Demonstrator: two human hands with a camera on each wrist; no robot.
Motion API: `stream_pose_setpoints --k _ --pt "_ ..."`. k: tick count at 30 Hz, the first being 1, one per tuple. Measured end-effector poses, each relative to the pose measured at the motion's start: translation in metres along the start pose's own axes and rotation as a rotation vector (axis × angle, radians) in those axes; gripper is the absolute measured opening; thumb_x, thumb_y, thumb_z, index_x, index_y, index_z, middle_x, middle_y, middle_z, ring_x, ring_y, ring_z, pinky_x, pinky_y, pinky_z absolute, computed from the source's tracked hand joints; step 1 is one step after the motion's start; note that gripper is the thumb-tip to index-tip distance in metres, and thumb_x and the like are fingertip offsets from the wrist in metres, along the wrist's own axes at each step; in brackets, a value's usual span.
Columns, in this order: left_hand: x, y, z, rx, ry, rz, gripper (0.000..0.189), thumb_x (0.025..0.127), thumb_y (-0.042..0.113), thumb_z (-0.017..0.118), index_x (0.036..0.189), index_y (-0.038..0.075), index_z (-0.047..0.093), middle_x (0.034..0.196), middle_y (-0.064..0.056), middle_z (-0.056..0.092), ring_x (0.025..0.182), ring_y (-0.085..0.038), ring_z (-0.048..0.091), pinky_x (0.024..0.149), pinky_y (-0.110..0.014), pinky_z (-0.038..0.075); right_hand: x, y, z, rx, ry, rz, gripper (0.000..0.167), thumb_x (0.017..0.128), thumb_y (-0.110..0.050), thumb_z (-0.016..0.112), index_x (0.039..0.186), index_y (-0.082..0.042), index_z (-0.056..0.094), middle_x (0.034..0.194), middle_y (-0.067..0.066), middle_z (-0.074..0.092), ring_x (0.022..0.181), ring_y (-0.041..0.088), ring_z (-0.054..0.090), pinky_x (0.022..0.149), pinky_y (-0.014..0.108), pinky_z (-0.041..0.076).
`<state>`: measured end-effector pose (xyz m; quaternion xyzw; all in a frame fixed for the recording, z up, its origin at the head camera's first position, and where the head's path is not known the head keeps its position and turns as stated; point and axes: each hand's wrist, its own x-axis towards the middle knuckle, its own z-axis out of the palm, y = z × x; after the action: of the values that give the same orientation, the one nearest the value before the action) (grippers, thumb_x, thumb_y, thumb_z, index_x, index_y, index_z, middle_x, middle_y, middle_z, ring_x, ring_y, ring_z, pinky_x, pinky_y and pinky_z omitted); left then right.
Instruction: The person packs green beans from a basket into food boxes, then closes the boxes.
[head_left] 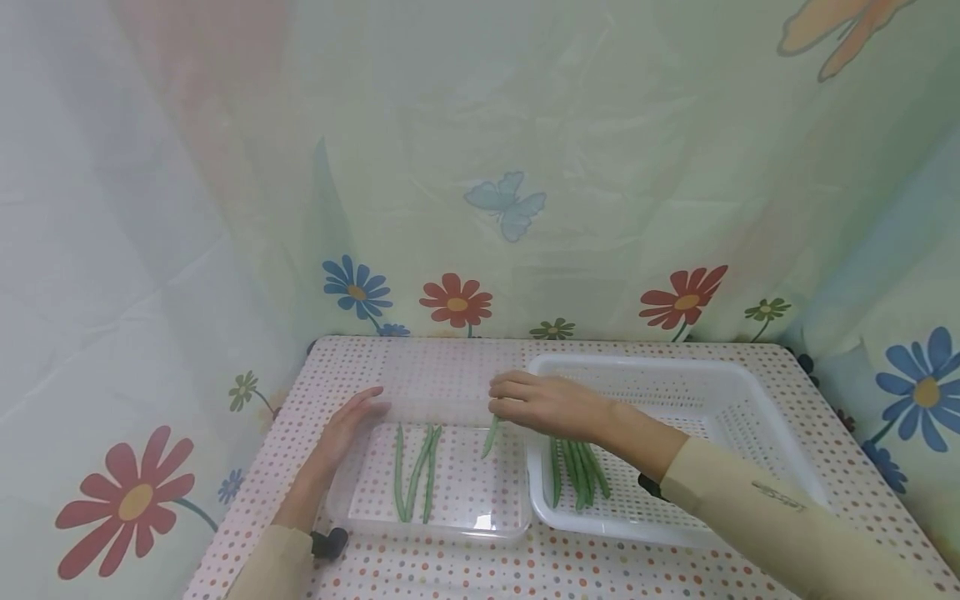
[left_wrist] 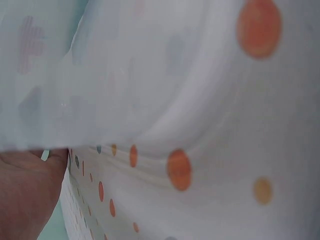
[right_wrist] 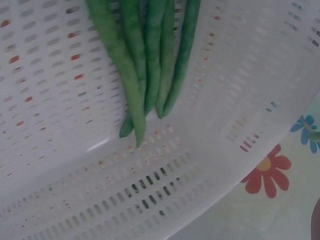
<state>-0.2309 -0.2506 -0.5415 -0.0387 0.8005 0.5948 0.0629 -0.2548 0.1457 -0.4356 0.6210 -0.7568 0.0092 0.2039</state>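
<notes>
My right hand (head_left: pixel 551 406) pinches a green bean (head_left: pixel 491 437), which hangs down over the right end of a clear plastic container (head_left: pixel 427 527). Three green beans (head_left: pixel 416 475) lie lengthwise inside this container, on its left half. At its back left corner, my left hand (head_left: pixel 347 429) touches the side with fairly straight fingers. In the left wrist view, part of the left hand (left_wrist: pixel 30 192) shows below the cloudy container wall (left_wrist: pixel 135 75). Under my right forearm stands a white perforated basket (head_left: pixel 645 363); several green beans (right_wrist: pixel 132 65) lie bunched in it.
A clear lid-like panel (head_left: pixel 435 367) extends behind the container. The basket's left rim stands right beside the container. Both are on a table with a dotted cloth (head_left: pixel 420 571), and a flowered curtain (head_left: pixel 600 208) hangs behind and at the sides.
</notes>
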Motion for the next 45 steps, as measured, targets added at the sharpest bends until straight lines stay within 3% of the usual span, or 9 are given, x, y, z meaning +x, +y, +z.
stream_pose_setpoints --k 6,11,18,27,32,37,42,45 --pt "0.002 -0.002 0.0 0.007 0.007 -0.01 0.044 0.111 0.046 0.042 0.152 0.03 0.051 0.16 -0.003 0.051 0.156 -0.029 0.034 0.13 -0.061 0.013 0.011 -0.003 0.003 0.038 0.04 0.014 0.032 0.091 -0.02 0.082 0.119 -0.018 0.067 0.13 -0.002 0.069 0.128 0.019 0.064 0.099 0.027 0.059" --pt "0.001 0.0 0.001 0.019 0.004 -0.007 0.047 0.111 0.048 0.043 0.153 0.028 0.051 0.163 -0.001 0.047 0.157 -0.03 0.032 0.129 -0.063 0.013 0.021 -0.006 0.005 0.041 0.052 0.006 0.019 0.093 -0.025 0.08 0.109 -0.02 0.07 0.125 -0.005 0.07 0.125 0.015 0.064 0.097 0.022 0.058" --pt "-0.001 0.001 0.0 0.042 0.006 0.005 0.051 0.11 0.052 0.042 0.154 0.027 0.05 0.165 0.0 0.043 0.158 -0.032 0.029 0.129 -0.065 0.012 0.039 -0.008 0.006 0.07 0.091 -0.013 0.012 0.093 -0.025 0.081 0.1 -0.021 0.073 0.106 -0.011 0.073 0.106 0.009 0.067 0.095 0.018 0.057" --pt "0.001 0.001 0.001 0.034 0.021 -0.012 0.047 0.108 0.054 0.045 0.15 0.034 0.053 0.165 0.003 0.043 0.159 -0.031 0.028 0.129 -0.066 0.01 0.06 -0.014 0.008 0.388 0.003 0.19 0.01 0.1 -0.032 0.072 0.096 -0.023 0.075 0.085 -0.014 0.07 0.075 0.003 0.057 0.068 0.012 0.048" --pt "0.001 0.0 0.001 0.035 0.028 -0.021 0.045 0.108 0.053 0.046 0.149 0.037 0.053 0.165 0.003 0.043 0.159 -0.031 0.027 0.128 -0.067 0.009 0.07 -0.015 0.009 0.42 -0.014 0.204 0.011 0.1 -0.031 0.073 0.098 -0.022 0.078 0.09 -0.012 0.075 0.079 0.004 0.063 0.073 0.014 0.053" --pt "-0.001 0.0 0.001 0.045 0.037 -0.022 0.044 0.107 0.056 0.048 0.148 0.041 0.053 0.165 0.004 0.043 0.16 -0.031 0.026 0.128 -0.067 0.009 0.082 -0.02 0.011 0.411 -0.154 0.283 0.016 0.103 -0.032 0.068 0.111 -0.022 0.078 0.104 -0.011 0.079 0.094 0.006 0.072 0.085 0.022 0.059" --pt "-0.001 0.001 0.0 0.049 0.033 -0.009 0.047 0.107 0.058 0.047 0.149 0.039 0.053 0.164 0.004 0.044 0.16 -0.03 0.026 0.129 -0.066 0.009 0.094 -0.023 0.012 0.485 -0.255 0.376 0.012 0.105 -0.027 0.064 0.111 -0.02 0.072 0.088 -0.011 0.074 0.073 0.006 0.063 0.07 0.021 0.054" --pt "-0.001 0.002 0.0 0.044 0.02 0.003 0.048 0.108 0.057 0.045 0.15 0.036 0.052 0.164 0.003 0.045 0.159 -0.03 0.028 0.129 -0.065 0.01 0.1 -0.023 0.013 0.637 -0.291 0.451 0.011 0.106 -0.023 0.063 0.11 -0.015 0.069 0.078 -0.009 0.069 0.066 0.005 0.061 0.062 0.02 0.053"
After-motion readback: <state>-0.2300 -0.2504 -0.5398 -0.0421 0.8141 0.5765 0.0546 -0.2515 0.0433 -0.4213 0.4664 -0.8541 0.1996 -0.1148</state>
